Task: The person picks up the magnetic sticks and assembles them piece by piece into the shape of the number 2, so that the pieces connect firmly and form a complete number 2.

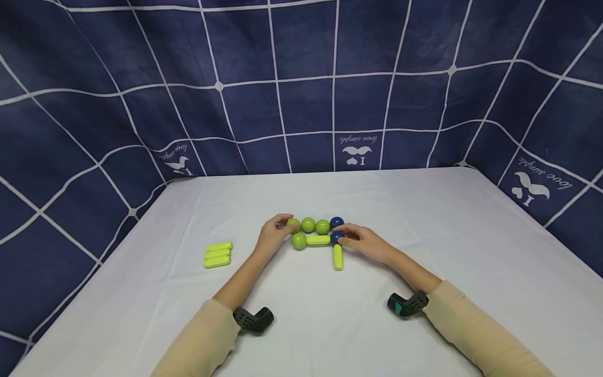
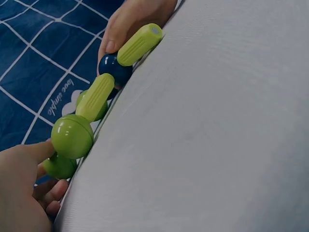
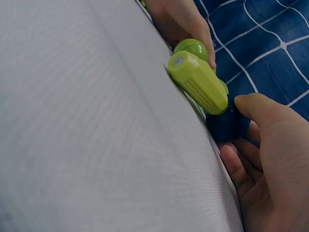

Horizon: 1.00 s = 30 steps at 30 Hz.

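L-shaped piece, mid-table on white cloth (image 1: 320, 324): 1 glossy lime ball (image 1: 299, 241), fine seam; 1 ribbed yellow-green crosswise rod (image 1: 318, 240); 1 glossy navy corner ball (image 1: 335, 235); 1 matching near rod (image 1: 338, 258), grey disc at its end. Right hand (image 1: 365, 243): pinching the navy corner ball. Left hand (image 1: 272, 235): thumb and fingers round the leftmost ball (image 1: 292, 223), lime, in the back row of 4.

Around the near blue ball (image 1: 335, 237), a stick (image 1: 318, 240) and green ball (image 1: 299, 241) block the left, the right hand (image 1: 364, 242) the right, another blue ball (image 1: 336, 222) the back; in front, tablecloth (image 1: 320, 319) leaves passage either side of a second stick (image 1: 337, 258).
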Tool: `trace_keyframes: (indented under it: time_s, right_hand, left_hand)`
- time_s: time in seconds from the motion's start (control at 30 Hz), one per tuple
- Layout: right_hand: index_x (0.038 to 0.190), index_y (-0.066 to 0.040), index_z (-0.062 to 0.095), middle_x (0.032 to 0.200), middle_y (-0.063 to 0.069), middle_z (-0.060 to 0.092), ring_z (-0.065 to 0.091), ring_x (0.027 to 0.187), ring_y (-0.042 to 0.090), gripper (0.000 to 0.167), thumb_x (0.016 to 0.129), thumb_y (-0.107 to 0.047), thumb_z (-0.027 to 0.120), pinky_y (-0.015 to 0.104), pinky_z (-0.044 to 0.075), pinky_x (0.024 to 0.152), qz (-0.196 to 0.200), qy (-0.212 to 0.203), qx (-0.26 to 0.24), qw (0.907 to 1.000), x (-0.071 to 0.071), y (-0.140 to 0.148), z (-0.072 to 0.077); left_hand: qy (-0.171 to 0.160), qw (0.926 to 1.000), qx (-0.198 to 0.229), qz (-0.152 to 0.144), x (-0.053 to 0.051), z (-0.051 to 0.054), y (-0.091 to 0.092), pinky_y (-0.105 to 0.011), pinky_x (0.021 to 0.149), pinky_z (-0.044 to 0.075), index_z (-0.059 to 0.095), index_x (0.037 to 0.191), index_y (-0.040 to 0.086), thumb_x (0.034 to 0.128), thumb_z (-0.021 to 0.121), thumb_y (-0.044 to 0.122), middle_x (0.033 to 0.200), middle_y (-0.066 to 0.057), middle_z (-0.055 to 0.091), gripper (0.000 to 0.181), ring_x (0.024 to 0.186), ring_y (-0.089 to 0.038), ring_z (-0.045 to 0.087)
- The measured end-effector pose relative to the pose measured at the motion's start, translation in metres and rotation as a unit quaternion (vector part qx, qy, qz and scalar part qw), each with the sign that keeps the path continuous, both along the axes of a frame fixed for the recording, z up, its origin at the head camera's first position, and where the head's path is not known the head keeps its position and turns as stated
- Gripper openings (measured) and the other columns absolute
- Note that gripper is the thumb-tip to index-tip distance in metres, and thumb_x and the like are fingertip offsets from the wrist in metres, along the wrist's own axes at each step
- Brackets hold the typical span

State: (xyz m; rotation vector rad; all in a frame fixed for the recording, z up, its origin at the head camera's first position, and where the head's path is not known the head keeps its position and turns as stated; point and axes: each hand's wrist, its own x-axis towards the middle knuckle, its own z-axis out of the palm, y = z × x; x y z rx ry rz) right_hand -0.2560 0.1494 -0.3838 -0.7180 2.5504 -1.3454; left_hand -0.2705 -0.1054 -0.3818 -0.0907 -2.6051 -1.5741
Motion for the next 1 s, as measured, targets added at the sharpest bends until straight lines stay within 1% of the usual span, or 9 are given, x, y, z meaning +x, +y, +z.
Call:
trace_keyframes:
  time_s: [0.07,0.17,0.27,0.37,0.47,0.6,0.73,0.83,1.0]
  right_hand:
    - [0.126,-0.013,0.052,0.125,0.011,0.053,0.051,0.107,0.021,0.038,0.092,-0.030,0.051,0.035,0.041,0.091,-0.001,0.001,-0.001,1.0000,0.000,0.000,0.001]
    - [0.126,-0.013,0.052,0.123,0.011,0.054,0.051,0.106,0.021,0.038,0.092,-0.029,0.052,0.034,0.042,0.089,-0.009,0.003,0.004,0.9999,0.002,0.001,0.000]
    - [0.127,-0.011,0.051,0.119,0.011,0.055,0.051,0.103,0.021,0.040,0.091,-0.027,0.055,0.033,0.042,0.086,-0.011,-0.004,0.002,0.9999,0.003,0.001,-0.002]
    - [0.127,-0.010,0.050,0.117,0.012,0.056,0.051,0.102,0.020,0.041,0.090,-0.026,0.056,0.031,0.042,0.084,-0.007,-0.005,0.001,1.0000,0.004,0.000,-0.002]
    - [0.126,-0.012,0.051,0.115,0.010,0.057,0.052,0.101,0.019,0.041,0.089,-0.030,0.056,0.030,0.042,0.083,-0.008,0.004,0.003,1.0000,0.003,-0.001,-0.001]
    - [0.125,-0.013,0.052,0.113,0.010,0.058,0.053,0.100,0.019,0.041,0.090,-0.032,0.055,0.031,0.043,0.085,-0.008,0.010,0.006,0.9999,0.001,-0.001,-0.001]
    - [0.125,-0.013,0.053,0.114,0.010,0.058,0.054,0.101,0.019,0.042,0.089,-0.034,0.056,0.032,0.043,0.086,-0.009,0.005,0.005,0.9999,-0.001,-0.002,-0.001]
    - [0.125,-0.012,0.053,0.115,0.009,0.058,0.054,0.101,0.019,0.042,0.089,-0.034,0.056,0.032,0.043,0.087,-0.009,0.001,-0.001,1.0000,-0.001,-0.002,0.000]
    - [0.125,-0.012,0.053,0.114,0.010,0.058,0.053,0.101,0.019,0.042,0.089,-0.034,0.056,0.032,0.042,0.087,-0.010,0.001,-0.002,0.9999,0.000,0.000,0.001]
  left_hand:
    - [0.001,0.9997,0.015,0.021,0.000,0.000,0.001,-0.029,0.078,0.045,0.059,0.115,0.009,0.0827,0.065,0.031,0.113,-0.011,0.058,0.040,0.093,-0.020,0.054]
    - [0.025,0.9959,0.062,0.061,0.003,0.002,0.004,-0.021,0.067,0.042,0.060,0.112,0.008,0.0828,0.065,0.032,0.106,-0.009,0.058,0.038,0.082,-0.013,0.050]
    - [0.094,0.9885,0.097,0.069,0.013,0.008,0.011,-0.020,0.065,0.038,0.059,0.111,0.007,0.0829,0.065,0.030,0.103,-0.006,0.056,0.037,0.078,-0.011,0.046]
    - [0.179,0.9812,0.071,0.015,0.030,0.015,0.020,-0.025,0.070,0.037,0.058,0.111,0.007,0.0830,0.066,0.024,0.103,-0.006,0.055,0.034,0.081,-0.015,0.046]
    - [0.214,0.9743,0.018,-0.068,0.046,0.018,0.025,-0.028,0.073,0.040,0.056,0.115,0.008,0.0834,0.065,0.021,0.104,-0.006,0.054,0.035,0.082,-0.015,0.047]
    - [0.164,0.9706,-0.039,-0.172,0.061,0.014,0.024,-0.025,0.075,0.045,0.056,0.117,0.010,0.0840,0.064,0.022,0.107,-0.002,0.052,0.036,0.085,-0.011,0.049]
    - [0.095,0.9635,-0.061,-0.242,0.068,0.011,0.021,-0.023,0.078,0.046,0.057,0.113,0.011,0.0838,0.065,0.022,0.109,-0.001,0.056,0.032,0.087,-0.011,0.054]
    - [0.061,0.9595,-0.056,-0.269,0.068,0.009,0.020,-0.022,0.077,0.047,0.055,0.110,0.009,0.0829,0.066,0.022,0.106,-0.003,0.059,0.032,0.088,-0.013,0.057]
    - [0.031,0.9573,-0.054,-0.282,0.068,0.008,0.023,-0.021,0.070,0.045,0.057,0.099,0.012,0.0784,0.071,0.025,0.087,0.001,0.060,0.028,0.078,-0.009,0.054]
